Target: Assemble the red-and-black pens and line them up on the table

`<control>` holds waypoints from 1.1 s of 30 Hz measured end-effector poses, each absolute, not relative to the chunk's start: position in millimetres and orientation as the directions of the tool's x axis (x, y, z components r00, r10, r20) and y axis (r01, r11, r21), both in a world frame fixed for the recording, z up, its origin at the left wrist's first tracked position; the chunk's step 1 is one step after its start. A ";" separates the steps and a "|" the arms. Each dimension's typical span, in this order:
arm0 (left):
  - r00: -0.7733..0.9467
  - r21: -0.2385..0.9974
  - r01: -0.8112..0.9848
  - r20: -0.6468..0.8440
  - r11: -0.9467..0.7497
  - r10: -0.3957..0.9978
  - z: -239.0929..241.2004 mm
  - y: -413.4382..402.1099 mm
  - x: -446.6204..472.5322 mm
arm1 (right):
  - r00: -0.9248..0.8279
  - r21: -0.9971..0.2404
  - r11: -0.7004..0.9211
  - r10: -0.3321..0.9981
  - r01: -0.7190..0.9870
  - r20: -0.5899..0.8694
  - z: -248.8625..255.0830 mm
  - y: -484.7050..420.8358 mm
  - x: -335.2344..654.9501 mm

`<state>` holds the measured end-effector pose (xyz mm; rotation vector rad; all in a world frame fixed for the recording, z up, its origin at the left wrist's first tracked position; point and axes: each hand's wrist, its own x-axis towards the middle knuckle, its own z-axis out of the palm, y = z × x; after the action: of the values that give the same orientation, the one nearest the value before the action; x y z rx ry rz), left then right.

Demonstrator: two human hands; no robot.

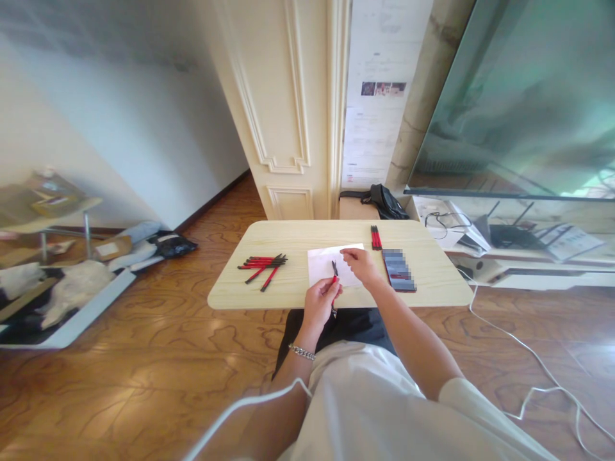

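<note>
My left hand point(321, 301) grips a red and black pen point(334, 282) upright over the near edge of a small light wooden table point(432, 275). My right hand point(361, 264) rests on a white sheet of paper point(319, 264), fingertips pinching near the paper's top edge, close to the pen's tip. A pile of several red and black pens point(263, 264) lies on the table's left part. Two more pens point(375, 237) lie side by side at the far edge.
A dark flat device point(398, 271) lies on the table right of my right hand. A white cable point(523, 349) trails on the wooden floor at right. Clutter and a white tray point(67, 307) sit on the floor at left. A TV stand point(528, 256) stands at right.
</note>
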<state>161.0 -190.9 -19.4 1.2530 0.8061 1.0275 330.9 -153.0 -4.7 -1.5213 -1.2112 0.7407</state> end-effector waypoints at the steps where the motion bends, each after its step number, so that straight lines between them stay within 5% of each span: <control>1: 0.362 0.986 -0.168 0.065 -0.004 0.930 -19.7 -191.2 161.7 | 0.305 -0.973 0.062 0.944 0.223 0.130 1.5 -158.2 329.9; 8: 0.372 0.987 -0.149 0.109 -0.056 0.922 -22.3 -192.9 166.1 | 0.276 -0.987 0.144 0.954 -0.076 0.118 37.6 -183.3 321.1; 33: 0.382 0.987 -0.120 0.145 -0.107 0.913 -25.6 -194.0 164.6 | 0.202 -0.989 0.126 0.969 0.079 0.139 27.6 -187.4 319.0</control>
<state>164.6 -194.0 -25.6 1.3933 0.7781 1.0416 319.0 -187.4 27.6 -1.2494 -1.1612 0.9264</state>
